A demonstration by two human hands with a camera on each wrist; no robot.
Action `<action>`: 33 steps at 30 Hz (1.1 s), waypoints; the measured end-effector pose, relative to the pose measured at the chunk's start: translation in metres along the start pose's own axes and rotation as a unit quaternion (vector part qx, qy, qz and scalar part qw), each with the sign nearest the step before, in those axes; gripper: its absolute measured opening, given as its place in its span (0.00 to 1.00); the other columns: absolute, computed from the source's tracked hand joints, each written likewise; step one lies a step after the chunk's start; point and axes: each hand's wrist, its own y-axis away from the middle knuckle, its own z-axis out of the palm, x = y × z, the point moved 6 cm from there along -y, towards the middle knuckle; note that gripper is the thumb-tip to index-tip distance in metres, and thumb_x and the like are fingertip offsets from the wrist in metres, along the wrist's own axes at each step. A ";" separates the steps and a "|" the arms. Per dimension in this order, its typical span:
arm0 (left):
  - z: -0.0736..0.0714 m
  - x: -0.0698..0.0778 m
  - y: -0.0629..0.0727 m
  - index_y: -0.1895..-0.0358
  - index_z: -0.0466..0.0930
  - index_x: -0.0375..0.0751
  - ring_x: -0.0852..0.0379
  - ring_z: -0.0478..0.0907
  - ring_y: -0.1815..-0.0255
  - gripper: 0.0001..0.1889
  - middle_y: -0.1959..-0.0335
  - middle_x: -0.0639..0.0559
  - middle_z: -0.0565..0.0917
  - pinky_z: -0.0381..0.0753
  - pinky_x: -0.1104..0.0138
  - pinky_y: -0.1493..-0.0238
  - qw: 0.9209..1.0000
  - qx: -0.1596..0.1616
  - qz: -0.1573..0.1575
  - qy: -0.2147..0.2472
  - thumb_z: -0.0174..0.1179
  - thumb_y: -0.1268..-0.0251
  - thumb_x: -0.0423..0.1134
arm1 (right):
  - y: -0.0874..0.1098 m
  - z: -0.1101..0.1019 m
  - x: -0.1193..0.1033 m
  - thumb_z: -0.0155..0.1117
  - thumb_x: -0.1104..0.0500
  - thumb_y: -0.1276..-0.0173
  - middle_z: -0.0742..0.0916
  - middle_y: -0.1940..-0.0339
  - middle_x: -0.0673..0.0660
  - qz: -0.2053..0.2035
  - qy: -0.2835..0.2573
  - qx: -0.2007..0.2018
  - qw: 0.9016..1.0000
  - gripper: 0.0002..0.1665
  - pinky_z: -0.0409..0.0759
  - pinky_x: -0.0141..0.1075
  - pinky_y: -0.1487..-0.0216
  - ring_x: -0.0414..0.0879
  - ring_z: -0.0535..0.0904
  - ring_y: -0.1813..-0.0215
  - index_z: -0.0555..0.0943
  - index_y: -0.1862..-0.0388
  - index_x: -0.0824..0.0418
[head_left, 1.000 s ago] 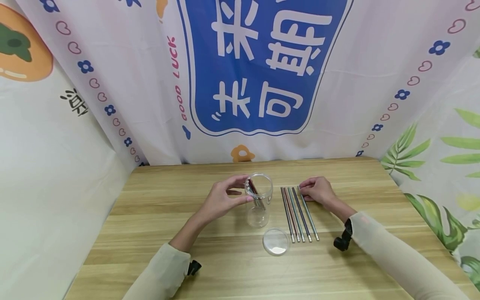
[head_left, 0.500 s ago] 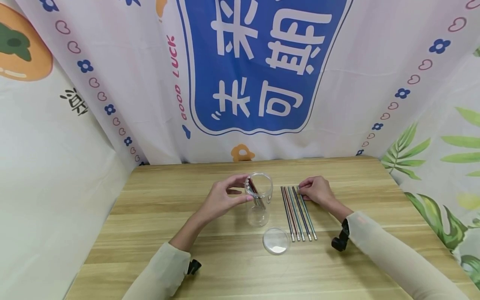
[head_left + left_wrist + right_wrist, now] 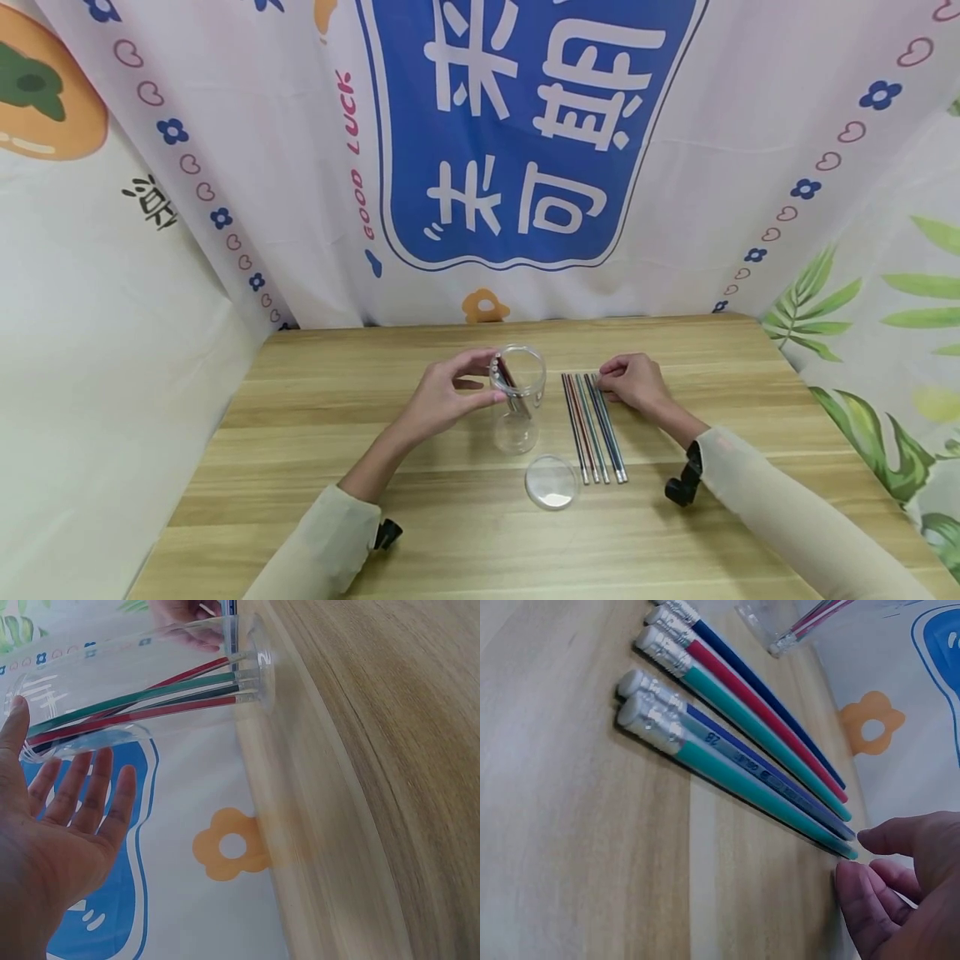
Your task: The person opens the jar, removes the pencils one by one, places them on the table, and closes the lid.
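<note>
My left hand (image 3: 442, 397) holds a clear plastic jar (image 3: 517, 433) near its open rim, thumb on one side and fingers on the other. Inside the jar, several red, green and dark pencils (image 3: 150, 701) lean together. Beside the jar, several pencils lie in a row on the table, eraser ends toward me. My right hand (image 3: 636, 382) is at the far end of the row's outermost green pencil (image 3: 727, 776). Its thumb and fingertips are parted right at that pencil's tip. A blue pencil (image 3: 739, 760) lies close alongside the green one.
A round clear lid (image 3: 552, 483) lies on the wooden table (image 3: 322, 417) in front of the jar. Left of the close pair are another green pencil (image 3: 742, 716), a red pencil (image 3: 739, 679) and a dark blue pencil (image 3: 757, 679). A printed cloth (image 3: 300, 167) hangs behind the table.
The outermost green pencil has shifted left, up against the blue pencil, with my right hand at its far end. My left hand and the jar have stayed in place.
</note>
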 end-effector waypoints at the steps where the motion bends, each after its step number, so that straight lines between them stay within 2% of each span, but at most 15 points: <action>1: 0.000 0.000 0.000 0.30 0.79 0.41 0.47 0.85 0.39 0.32 0.39 0.45 0.87 0.89 0.55 0.41 1.000 0.000 0.000 0.000 0.79 0.38 0.39 | 0.001 -0.001 -0.002 0.74 0.66 0.32 0.92 0.61 0.64 -0.004 0.005 -0.001 1.000 0.12 0.92 0.35 0.65 0.46 0.90 0.68 0.86 0.53 0.72; 9: 0.001 0.001 -0.001 0.30 0.79 0.45 0.46 0.84 0.38 0.32 0.38 0.46 0.86 0.89 0.54 0.41 1.000 0.003 0.003 0.007 0.79 0.38 0.39 | 0.007 -0.019 -0.026 0.73 0.63 0.29 0.91 0.57 0.65 -0.055 0.055 0.009 0.997 0.15 0.90 0.34 0.63 0.56 0.89 0.61 0.85 0.48 0.71; 15: 0.001 0.001 0.000 0.30 0.80 0.45 0.46 0.84 0.37 0.33 0.38 0.46 0.86 0.89 0.55 0.41 1.000 0.005 -0.001 0.009 0.79 0.39 0.39 | 0.014 -0.024 -0.047 0.71 0.64 0.26 0.90 0.53 0.66 -0.088 0.015 -0.015 0.996 0.16 0.92 0.46 0.53 0.65 0.88 0.51 0.84 0.45 0.73; 18: 0.001 0.001 0.000 0.30 0.80 0.45 0.46 0.84 0.37 0.33 0.38 0.46 0.86 0.89 0.54 0.41 1.000 0.005 -0.002 0.011 0.79 0.39 0.39 | 0.019 -0.025 -0.063 0.71 0.64 0.26 0.91 0.54 0.65 -0.124 0.014 -0.019 0.992 0.15 0.93 0.41 0.55 0.61 0.89 0.52 0.85 0.46 0.73; 23: 0.000 0.002 -0.001 0.30 0.79 0.43 0.45 0.84 0.37 0.33 0.38 0.45 0.86 0.89 0.53 0.40 1.000 0.005 -0.001 0.014 0.79 0.39 0.38 | 0.034 -0.024 -0.099 0.73 0.62 0.27 0.92 0.55 0.60 -0.176 0.034 -0.022 0.984 0.12 0.89 0.29 0.58 0.51 0.89 0.54 0.88 0.48 0.65; 27: 0.000 0.002 -0.001 0.30 0.79 0.41 0.45 0.84 0.37 0.33 0.37 0.45 0.86 0.89 0.52 0.40 1.000 0.005 -0.001 0.012 0.79 0.39 0.38 | 0.047 -0.020 -0.126 0.73 0.63 0.28 0.92 0.52 0.59 -0.208 0.020 -0.041 0.977 0.12 0.90 0.30 0.52 0.52 0.88 0.50 0.89 0.48 0.64; 33: 0.001 0.002 -0.001 0.30 0.79 0.43 0.45 0.84 0.37 0.33 0.38 0.45 0.86 0.89 0.53 0.41 1.000 0.002 0.000 0.014 0.79 0.38 0.39 | 0.065 -0.014 -0.160 0.73 0.66 0.29 0.91 0.51 0.62 -0.258 0.007 -0.065 0.964 0.12 0.91 0.34 0.51 0.52 0.89 0.50 0.88 0.48 0.66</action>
